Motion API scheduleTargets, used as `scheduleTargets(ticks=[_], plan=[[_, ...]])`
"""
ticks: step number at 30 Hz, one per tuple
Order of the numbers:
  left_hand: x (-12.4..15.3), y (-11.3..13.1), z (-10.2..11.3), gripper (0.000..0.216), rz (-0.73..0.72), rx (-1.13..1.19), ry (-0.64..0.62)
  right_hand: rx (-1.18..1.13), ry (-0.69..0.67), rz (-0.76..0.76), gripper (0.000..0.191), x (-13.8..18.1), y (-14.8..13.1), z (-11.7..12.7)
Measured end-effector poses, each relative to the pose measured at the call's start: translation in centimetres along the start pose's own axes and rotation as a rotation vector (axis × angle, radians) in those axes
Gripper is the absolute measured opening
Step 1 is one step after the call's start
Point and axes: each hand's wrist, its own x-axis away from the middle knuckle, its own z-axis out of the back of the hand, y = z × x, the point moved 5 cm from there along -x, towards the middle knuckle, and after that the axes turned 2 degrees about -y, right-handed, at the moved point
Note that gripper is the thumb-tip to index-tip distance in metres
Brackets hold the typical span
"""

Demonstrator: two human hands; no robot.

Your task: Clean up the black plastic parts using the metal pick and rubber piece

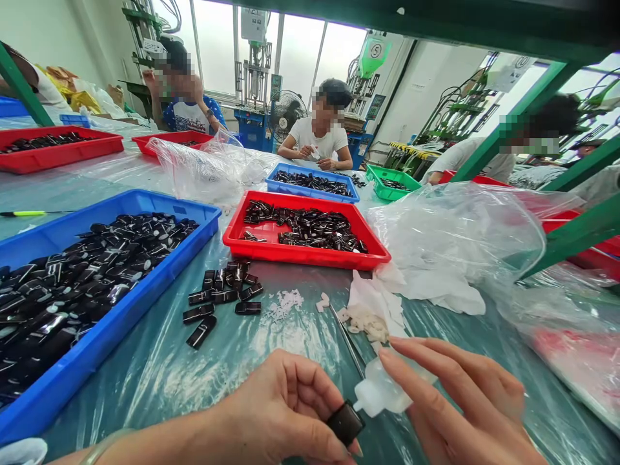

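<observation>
Low in the head view, my left hand is closed around a glossy black plastic piece, one end sticking out past the fingertips. My right hand holds a translucent white squeeze bottle on its side. The bottle's narrow nozzle meets or nearly meets the edge of the black piece; actual contact cannot be made out. Behind the bottle lie metal tweezers and a pile of small cream-coloured pieces on white tissue. Several similar black pieces lie loose on the plastic-covered table.
A large blue tray of black pieces stands at left; a red tray with more is ahead. White scraps lie between. Clear plastic bags and green frame bars are at right. Co-workers sit across the table.
</observation>
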Motion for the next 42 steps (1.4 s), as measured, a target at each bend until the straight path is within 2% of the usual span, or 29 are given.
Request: scheduleTargets(ticks=[20, 26, 42], plan=[[0.06, -0.08, -0.06, 0.02, 0.006, -0.019, -0.042, 0.022, 0.01, 0.079, 0.038, 0.21, -0.28, -0.05], [0.02, -0.01, -0.02, 0.022, 0.0, -0.015, -0.048, 0.024, -0.017, 0.144, 0.037, 0.44, -0.46, 0.23], [0.12, -0.02, -0.24, 0.024, 0.031, -0.012, -0.051, -0.041, -0.026, 0.087, 0.034, 0.63, -0.3, 0.69]])
